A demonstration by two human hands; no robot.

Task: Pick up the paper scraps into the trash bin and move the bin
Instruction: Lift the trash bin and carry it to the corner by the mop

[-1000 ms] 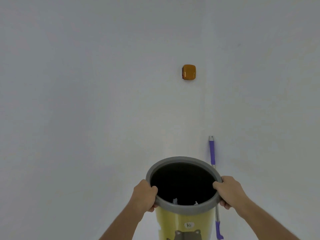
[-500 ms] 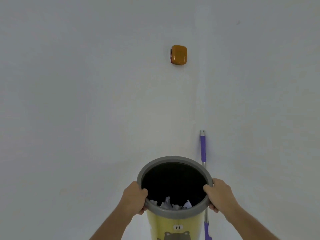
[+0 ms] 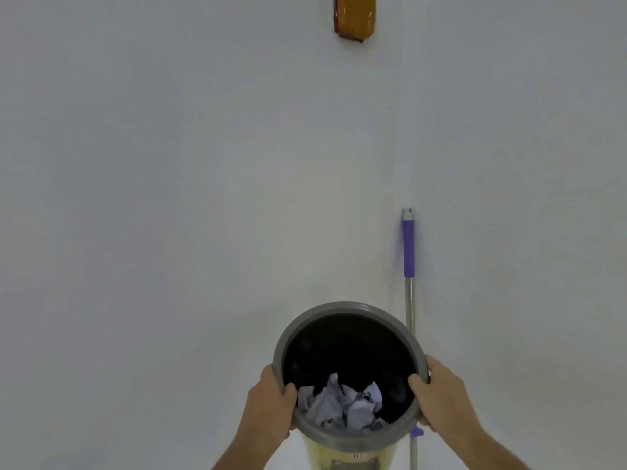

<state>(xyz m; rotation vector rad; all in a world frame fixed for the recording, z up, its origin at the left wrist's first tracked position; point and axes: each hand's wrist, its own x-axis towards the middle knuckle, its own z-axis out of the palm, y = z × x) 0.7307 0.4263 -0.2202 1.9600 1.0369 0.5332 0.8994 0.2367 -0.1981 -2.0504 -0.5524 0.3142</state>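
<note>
A yellow trash bin with a grey rim (image 3: pixel 342 308) and a black inside is held at the bottom centre of the head view. Crumpled white paper scraps (image 3: pixel 344 403) lie inside it. My left hand (image 3: pixel 269 403) grips the rim on the left side, thumb over the inner edge. My right hand (image 3: pixel 441 396) grips the rim on the right side the same way. The bin's lower body is cut off by the frame's bottom edge.
A mop handle (image 3: pixel 409 266), purple grip over a metal pole, stands against the white wall corner just right of the bin. An orange-brown square object (image 3: pixel 354 16) is fixed on the wall at the top.
The view has tilted down and drawn closer to the wall: the orange object rose to the top edge, and the paper scraps inside the bin show more. Both hands keep their hold on the rim.
</note>
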